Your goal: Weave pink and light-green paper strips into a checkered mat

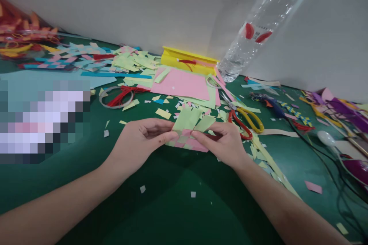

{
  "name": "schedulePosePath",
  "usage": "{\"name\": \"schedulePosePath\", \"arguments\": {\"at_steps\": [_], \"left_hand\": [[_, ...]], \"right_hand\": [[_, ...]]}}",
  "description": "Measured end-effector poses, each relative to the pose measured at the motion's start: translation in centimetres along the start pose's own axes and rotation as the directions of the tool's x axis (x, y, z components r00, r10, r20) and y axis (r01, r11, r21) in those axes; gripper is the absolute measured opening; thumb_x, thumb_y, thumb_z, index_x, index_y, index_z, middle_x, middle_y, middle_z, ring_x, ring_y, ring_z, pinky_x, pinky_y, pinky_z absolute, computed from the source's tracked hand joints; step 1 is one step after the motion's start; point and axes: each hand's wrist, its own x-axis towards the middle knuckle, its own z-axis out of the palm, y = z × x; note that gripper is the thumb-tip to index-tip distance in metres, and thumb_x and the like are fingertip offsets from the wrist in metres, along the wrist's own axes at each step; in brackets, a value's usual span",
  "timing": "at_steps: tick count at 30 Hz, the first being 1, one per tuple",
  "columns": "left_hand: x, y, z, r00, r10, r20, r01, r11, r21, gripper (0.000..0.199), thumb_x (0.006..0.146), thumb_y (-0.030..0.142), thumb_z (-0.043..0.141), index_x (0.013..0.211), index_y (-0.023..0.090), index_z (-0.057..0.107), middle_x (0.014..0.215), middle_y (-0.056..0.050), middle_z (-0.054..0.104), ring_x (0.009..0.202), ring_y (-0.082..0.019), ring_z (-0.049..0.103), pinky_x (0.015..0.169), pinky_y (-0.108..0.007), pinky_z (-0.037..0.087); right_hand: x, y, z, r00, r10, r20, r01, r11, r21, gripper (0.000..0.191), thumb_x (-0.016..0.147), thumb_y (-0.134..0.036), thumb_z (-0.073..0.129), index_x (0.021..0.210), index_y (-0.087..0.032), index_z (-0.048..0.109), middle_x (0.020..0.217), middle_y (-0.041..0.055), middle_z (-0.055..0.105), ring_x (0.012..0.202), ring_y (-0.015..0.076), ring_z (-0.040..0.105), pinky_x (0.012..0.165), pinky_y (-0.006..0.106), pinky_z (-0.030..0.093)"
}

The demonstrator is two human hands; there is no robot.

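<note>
Between both hands is a small piece of woven paper, pink and pale green strips crossing in a check, with loose green ends standing up at its top. My left hand pinches its left side, thumb in front and fingers behind. On the right side my right hand grips it the same way, the thumb near the middle. The fingertips behind the paper are hidden. Just beyond my right hand lie scissors with red and yellow handles, blades pointing away. Pink paper sheets lie behind the weave.
A clear plastic bottle leans against the wall at the back right. Paper scraps cover the green table in places. A tape roll with red tassel threads lies at left. A black cable and a white spoon are at right.
</note>
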Motion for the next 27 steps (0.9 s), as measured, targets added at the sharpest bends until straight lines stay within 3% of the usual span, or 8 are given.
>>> {"name": "schedulePosePath", "arguments": {"at_steps": [5,15,22,27], "left_hand": [[0.32,-0.18,0.02,0.999,0.028,-0.036,-0.028,1.000,-0.001,0.014,0.071,0.035,0.074,0.080,0.025,0.073,0.074,0.002,0.074,0.066,-0.012,0.067,0.059,-0.016,0.052],[0.34,-0.04,-0.18,1.000,0.015,0.028,-0.016,1.000,0.022,0.014,0.074,0.037,0.070,0.076,0.023,0.072,0.070,0.001,0.071,0.062,-0.013,0.063,0.051,-0.017,0.045],[0.43,-0.13,0.01,0.994,0.055,0.093,-0.059,0.997,0.042,0.017,0.077,0.037,0.066,0.076,0.021,0.068,0.070,0.001,0.066,0.062,-0.012,0.058,0.054,-0.019,0.044],[0.40,0.11,0.09,0.992,0.054,0.115,-0.057,0.998,0.025,0.020,0.078,0.039,0.064,0.077,0.020,0.066,0.071,0.000,0.064,0.061,-0.012,0.056,0.056,-0.021,0.045]], "right_hand": [[0.11,-0.06,0.10,0.999,0.051,0.001,-0.051,0.999,-0.004,0.016,0.079,-0.031,0.066,0.087,-0.022,0.076,0.086,0.0023,0.076,0.074,0.0204,0.071,0.061,0.028,0.057],[0.17,0.09,-0.05,0.995,0.082,0.057,-0.083,0.996,0.018,0.020,0.079,-0.035,0.066,0.091,-0.022,0.075,0.094,0.0038,0.075,0.082,0.0227,0.071,0.069,0.032,0.059],[0.29,0.21,-0.01,0.991,0.101,0.091,-0.107,0.992,0.063,0.024,0.079,-0.034,0.067,0.099,-0.024,0.073,0.101,0.0024,0.073,0.092,0.0228,0.070,0.082,0.035,0.058],[0.31,0.10,-0.02,0.987,0.105,0.121,-0.120,0.985,0.122,0.025,0.079,-0.034,0.067,0.101,-0.025,0.072,0.103,0.0032,0.073,0.095,0.0233,0.069,0.082,0.037,0.058]]}}
